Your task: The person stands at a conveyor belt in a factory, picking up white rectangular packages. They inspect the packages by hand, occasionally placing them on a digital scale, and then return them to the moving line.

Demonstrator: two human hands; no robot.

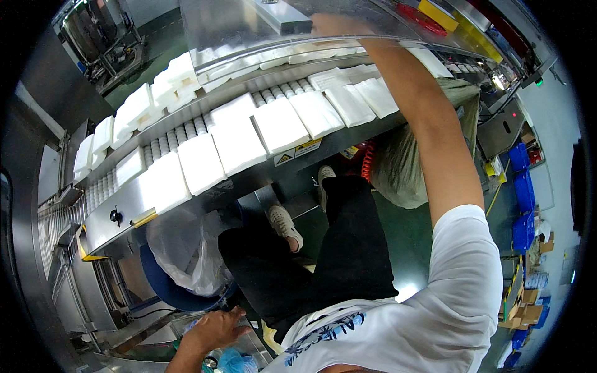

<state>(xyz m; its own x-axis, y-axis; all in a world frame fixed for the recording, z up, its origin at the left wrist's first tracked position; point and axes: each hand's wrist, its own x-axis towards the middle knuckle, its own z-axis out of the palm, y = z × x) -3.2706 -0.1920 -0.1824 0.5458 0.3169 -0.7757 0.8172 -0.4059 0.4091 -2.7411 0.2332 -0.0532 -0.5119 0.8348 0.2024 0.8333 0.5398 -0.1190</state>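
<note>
My right arm stretches to the far side of a long machine. My right hand (pixel 339 26) shows blurred behind a clear cover (pixel 217 43), so its fingers and anything in them cannot be made out. My left hand (pixel 216 328) is low at the left, fingers stretched out and thumb apart, holding nothing I can see. Beside it lies crumpled light-blue film (pixel 235 360). Flat white folded sheets (pixel 231 147) line the machine's near ledge, several of them overlapping its edge. Behind them, stacks of similar white pieces (pixel 134 113) stand in a row along the far side.
White rollers (pixel 180 132) run between the rows. A blue bin (pixel 163 283) with a clear plastic liner stands below left, and a large greenish sack (pixel 401 168) hangs at the right. Beside the sack is a red coiled hose (pixel 368 160). Blue crates (pixel 523 186) line the right wall.
</note>
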